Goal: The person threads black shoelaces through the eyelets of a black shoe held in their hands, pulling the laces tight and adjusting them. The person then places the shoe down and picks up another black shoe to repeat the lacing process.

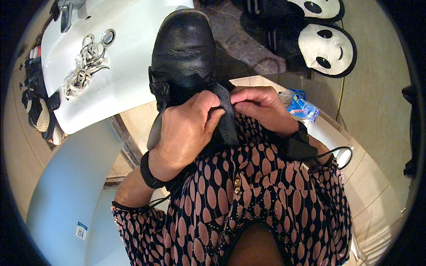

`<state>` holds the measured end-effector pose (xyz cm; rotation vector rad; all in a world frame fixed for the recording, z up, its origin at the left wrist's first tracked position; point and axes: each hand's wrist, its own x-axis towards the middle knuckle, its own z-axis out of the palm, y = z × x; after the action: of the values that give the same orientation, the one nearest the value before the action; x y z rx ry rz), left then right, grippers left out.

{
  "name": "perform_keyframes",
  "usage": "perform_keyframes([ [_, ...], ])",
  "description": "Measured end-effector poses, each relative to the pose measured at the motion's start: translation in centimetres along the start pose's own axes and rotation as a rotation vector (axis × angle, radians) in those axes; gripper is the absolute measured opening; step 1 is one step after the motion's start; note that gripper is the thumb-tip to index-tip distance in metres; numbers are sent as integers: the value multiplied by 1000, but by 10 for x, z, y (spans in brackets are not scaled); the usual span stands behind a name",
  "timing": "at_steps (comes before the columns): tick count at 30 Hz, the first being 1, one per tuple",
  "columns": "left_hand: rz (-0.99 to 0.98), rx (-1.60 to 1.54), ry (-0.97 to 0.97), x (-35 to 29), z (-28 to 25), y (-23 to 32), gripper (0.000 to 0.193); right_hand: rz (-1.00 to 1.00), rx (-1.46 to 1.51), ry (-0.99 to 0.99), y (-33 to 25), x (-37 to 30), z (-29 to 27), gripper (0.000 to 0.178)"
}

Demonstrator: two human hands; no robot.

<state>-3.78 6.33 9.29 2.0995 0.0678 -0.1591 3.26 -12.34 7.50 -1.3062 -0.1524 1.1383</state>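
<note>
A black leather shoe (184, 48) stands in front of me with its rounded toe pointing away, overlapping the sink's right side. My left hand (188, 126) is closed, thumb and forefinger pinching the inner edge of the shoe's loose black flap (228, 126). Small holes show along this flap, which hangs toward my lap. On its other side, my right hand (262, 106) is also closed, fingertips pressed together at the flap's outer edge. Whatever lies between the right fingertips is too small to make out. My left hand covers much of the shoe's opening.
A tangle of whitish laces (82, 73) lies in the white sink (128, 95), beside the drain (108, 37). Black-and-white face-shaped slippers (326, 48) are at upper right, past a dark marbled surface (253, 57). A blue plastic packet (301, 106), a light-blue tub (71, 164) and dark footwear (39, 106) surround me.
</note>
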Motion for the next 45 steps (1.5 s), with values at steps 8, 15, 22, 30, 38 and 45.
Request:
perform_keyframes([
  [8,48,-25,-44,0,-3,-5,15,7,-85,35,-4,2,4,18],
  [15,61,-102,-75,2,-6,-6,15,-30,-94,28,-1,5,3,18],
  [22,96,-96,-59,1,-3,-12,13,-38,-208,53,-8,8,6,17],
  [30,19,-197,-70,2,-5,-7,11,-44,-303,22,-17,10,5,17],
  [38,30,-160,-47,1,0,-10,12,-121,-299,61,-9,8,6,15],
  [45,-2,-200,-53,1,-3,-7,14,-250,-309,61,-2,14,4,9],
])
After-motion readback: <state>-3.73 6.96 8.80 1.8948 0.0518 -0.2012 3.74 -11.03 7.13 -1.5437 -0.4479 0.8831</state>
